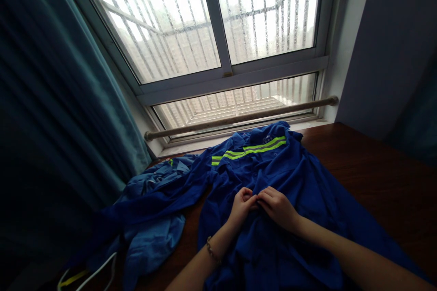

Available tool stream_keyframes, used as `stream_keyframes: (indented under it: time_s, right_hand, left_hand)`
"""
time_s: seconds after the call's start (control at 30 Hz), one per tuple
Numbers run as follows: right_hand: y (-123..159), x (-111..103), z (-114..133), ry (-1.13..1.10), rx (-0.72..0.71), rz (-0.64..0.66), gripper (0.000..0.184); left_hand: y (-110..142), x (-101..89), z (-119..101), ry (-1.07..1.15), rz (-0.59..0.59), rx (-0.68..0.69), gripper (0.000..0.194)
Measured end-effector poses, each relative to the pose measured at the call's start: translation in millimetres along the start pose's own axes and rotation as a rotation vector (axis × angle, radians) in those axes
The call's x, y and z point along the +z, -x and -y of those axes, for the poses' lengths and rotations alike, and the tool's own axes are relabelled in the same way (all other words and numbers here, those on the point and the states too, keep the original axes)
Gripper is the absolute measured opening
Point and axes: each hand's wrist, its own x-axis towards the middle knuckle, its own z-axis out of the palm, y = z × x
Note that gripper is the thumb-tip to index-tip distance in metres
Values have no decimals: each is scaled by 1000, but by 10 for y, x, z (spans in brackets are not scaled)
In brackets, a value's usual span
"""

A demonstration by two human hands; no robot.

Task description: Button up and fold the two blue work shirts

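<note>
A dark blue work jacket (pixel 290 175) lies spread out, front side up, with its collar toward the window. Yellow-green and grey reflective tape (pixel 264 147) runs across its chest, and one sleeve stretches out to the left. Both hands meet at the middle of the jacket's front. My left hand (pixel 241 205), with a bracelet (pixel 211 251) on the wrist, pinches the cloth at the front opening. Touching it at the fingertips, my right hand (pixel 278 207) pinches the same spot from the other side. Any button between the fingers is hidden.
A lighter blue garment (pixel 155 236) lies crumpled on the left, partly under the jacket sleeve. White hanger-like loops (pixel 97 273) show at the lower left. The brown wooden tabletop (pixel 331 145) reaches the window (pixel 262 13), with a rail (pixel 239 120) across it. A curtain (pixel 68 77) hangs left.
</note>
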Motion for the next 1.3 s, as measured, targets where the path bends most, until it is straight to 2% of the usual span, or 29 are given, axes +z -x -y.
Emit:
stream_keyframes:
  time_s: [0.17,0.5,1.0,1.3]
  right_hand:
    - [3,6,3,-10,51,-22,14]
    - [-4,-5,26,-69,83,-81,19]
    - [-13,18,15,-103,78,-94,19]
    - [-3,-3,33,-105,43,-98,25]
  left_hand:
    - [2,-7,0,102,-16,-26,47]
    - [-3,-42,-27,275,-57,-52,41]
    - [10,-27,-57,290,-68,-67,45]
    - [2,-30,-11,290,-61,-26,49]
